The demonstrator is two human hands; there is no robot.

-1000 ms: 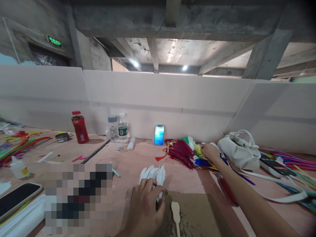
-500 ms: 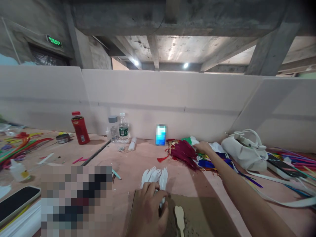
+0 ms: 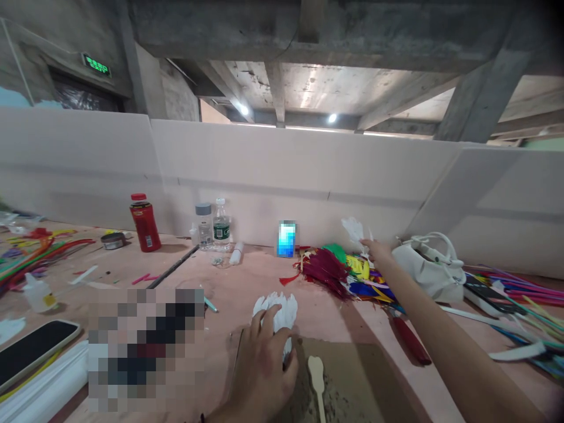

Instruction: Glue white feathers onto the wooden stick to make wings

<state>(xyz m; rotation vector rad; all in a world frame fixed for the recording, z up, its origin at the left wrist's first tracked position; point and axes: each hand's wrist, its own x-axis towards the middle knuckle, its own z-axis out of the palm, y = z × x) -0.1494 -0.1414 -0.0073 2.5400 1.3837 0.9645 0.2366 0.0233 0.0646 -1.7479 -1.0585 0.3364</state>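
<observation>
My left hand (image 3: 267,358) curves over a fan of white feathers (image 3: 279,311), its fingers and thumb closed around their lower part above a brown board (image 3: 352,376). Beside it on the board lies a pale wooden paddle-shaped piece (image 3: 316,376) with a narrow handle. My right hand (image 3: 376,251) reaches to the far right and pinches another bunch of white feathers (image 3: 355,232), raised over a colourful pile. That pile has dark red feathers (image 3: 324,270), a green bundle (image 3: 335,254), a yellow bundle (image 3: 359,267) and blue ones (image 3: 368,291).
A white handbag (image 3: 429,273) stands right of the pile, with a red-handled tool (image 3: 409,341) nearer. A lit phone (image 3: 287,239) leans at the back wall. Bottles (image 3: 221,226), a red bottle (image 3: 145,226), glue (image 3: 39,294) and a dark-screened phone (image 3: 35,352) are on the left.
My right hand has lifted white feathers off the pile and moved slightly right, uncovering the yellow bundle. The red-handled tool now shows beside my right forearm. My left hand stays at its feathers.
</observation>
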